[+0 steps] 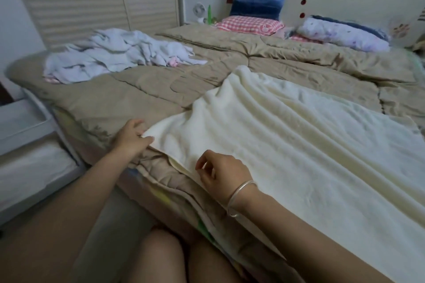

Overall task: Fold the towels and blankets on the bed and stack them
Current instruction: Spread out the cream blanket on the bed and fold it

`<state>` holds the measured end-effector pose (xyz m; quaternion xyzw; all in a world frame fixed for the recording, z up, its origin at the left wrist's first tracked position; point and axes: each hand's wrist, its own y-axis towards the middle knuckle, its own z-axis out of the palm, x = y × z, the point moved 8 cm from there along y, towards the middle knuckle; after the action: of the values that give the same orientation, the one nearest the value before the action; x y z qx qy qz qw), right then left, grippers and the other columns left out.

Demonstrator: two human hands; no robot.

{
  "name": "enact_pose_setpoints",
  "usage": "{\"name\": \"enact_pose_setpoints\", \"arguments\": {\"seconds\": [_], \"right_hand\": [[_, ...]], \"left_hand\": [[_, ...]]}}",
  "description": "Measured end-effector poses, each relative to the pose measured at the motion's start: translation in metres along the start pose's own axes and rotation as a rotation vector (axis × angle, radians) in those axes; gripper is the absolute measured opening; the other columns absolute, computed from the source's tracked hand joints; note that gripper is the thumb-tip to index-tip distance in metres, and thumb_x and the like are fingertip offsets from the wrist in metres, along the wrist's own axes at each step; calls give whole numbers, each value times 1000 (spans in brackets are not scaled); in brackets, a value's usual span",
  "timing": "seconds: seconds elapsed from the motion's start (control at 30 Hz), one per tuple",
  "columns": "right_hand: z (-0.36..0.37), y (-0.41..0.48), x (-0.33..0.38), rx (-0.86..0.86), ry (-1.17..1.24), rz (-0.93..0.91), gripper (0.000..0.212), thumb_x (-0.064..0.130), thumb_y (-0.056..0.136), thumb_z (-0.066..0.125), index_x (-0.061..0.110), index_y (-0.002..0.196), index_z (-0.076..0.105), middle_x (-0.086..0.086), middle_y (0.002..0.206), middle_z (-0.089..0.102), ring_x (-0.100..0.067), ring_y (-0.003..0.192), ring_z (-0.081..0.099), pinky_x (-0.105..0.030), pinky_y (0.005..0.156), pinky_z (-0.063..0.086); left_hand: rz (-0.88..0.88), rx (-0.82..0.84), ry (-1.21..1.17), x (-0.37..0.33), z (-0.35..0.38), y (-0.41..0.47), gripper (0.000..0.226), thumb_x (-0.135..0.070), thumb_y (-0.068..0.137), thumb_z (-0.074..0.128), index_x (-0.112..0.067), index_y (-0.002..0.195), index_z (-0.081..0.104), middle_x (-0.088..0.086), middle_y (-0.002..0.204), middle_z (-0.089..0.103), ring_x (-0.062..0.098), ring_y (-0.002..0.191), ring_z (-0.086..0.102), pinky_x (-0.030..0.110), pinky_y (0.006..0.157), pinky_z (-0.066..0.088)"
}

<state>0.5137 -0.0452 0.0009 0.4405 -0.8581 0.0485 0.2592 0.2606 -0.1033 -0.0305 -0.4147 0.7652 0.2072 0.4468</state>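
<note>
At cream blanket (299, 145) corner: left hand (132, 138) pinching it.

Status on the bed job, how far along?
Done: nothing; no folded stack shows. In hand: the cream blanket lies spread out, left hand pinching its near corner, right hand at the near edge, grip unclear. Left: fold it, then the crumpled pale pile at the far left, then stack.
</note>
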Motion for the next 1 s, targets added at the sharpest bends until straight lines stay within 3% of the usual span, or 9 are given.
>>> {"name": "enact_pose_setpoints", "arguments": {"seconds": [0.1, 0.23, 0.4, 0.6, 0.73, 0.8, 0.9, 1.0], "right_hand": [[-2, 9, -8, -49, 30, 38, 12, 29, 88, 50, 31, 98, 58, 13, 82, 62, -15, 81, 61, -30, 72, 49], [4, 15, -14, -58, 58, 74, 9, 32, 87, 52, 31, 94, 58, 14, 73, 60, -13, 75, 60, -31, 70, 50], [13, 15, -17, -35, 85, 100, 8, 33, 87, 52, 31, 90, 59, 14, 74, 61, -11, 73, 59, -31, 68, 50], [16, 17, -27, -37, 172, 160, 6, 34, 87, 56, 33, 81, 58, 14, 71, 62, -5, 66, 57, -26, 65, 48], [18, 15, -46, -141, 374, 263, 14, 19, 86, 55, 22, 74, 60, 3, 61, 61, -10, 54, 55, -28, 54, 45], [24, 15, -65, -177, 615, 353, 21, 7, 91, 53, 18, 75, 61, 4, 55, 56, -5, 40, 45, -21, 42, 36], [29, 14, -80, -182, 879, 445, 22, -3, 95, 47, 7, 80, 59, -7, 54, 48, -8, 29, 34, -15, 32, 25], [32, 14, -78, -168, 891, 447, 20, -3, 95, 47, 6, 81, 59, -7, 52, 47, -8, 28, 34, -15, 32, 24]], "left_hand": [[-140, 95, -309, 18, 7, 6, 47, 4, 90, 51, -10, 135, 50, 4, 111, 64, 15, 69, 58, 24, 53, 49], [-176, 197, -431, 30, 16, 2, 38, 6, 90, 55, -11, 124, 55, 0, 93, 68, 11, 62, 66, 19, 47, 46], [-160, 28, -253, 36, 13, 9, 24, -13, 93, 57, -5, 115, 64, 6, 67, 54, 15, 51, 45, 13, 34, 32], [-78, 38, -25, 26, 14, 11, 9, -22, 87, 62, -14, 88, 66, 6, 65, 60, 22, 63, 55, 29, 59, 43], [10, -81, 49, 11, -36, 24, 12, -15, 80, 70, -14, 71, 61, 4, 63, 57, 23, 68, 55, 29, 65, 41], [81, -123, 145, 1, -58, 22, 23, -12, 74, 74, -17, 64, 54, 0, 58, 51, 22, 61, 48, 28, 61, 36], [83, -131, 313, 1, -60, 5, 21, -12, 77, 69, -15, 64, 52, 1, 59, 50, 17, 55, 43, 26, 50, 28], [-16, -141, 439, 17, -47, -9, 6, -13, 81, 62, -9, 76, 62, 8, 75, 59, 19, 60, 46, 24, 50, 31]]}}
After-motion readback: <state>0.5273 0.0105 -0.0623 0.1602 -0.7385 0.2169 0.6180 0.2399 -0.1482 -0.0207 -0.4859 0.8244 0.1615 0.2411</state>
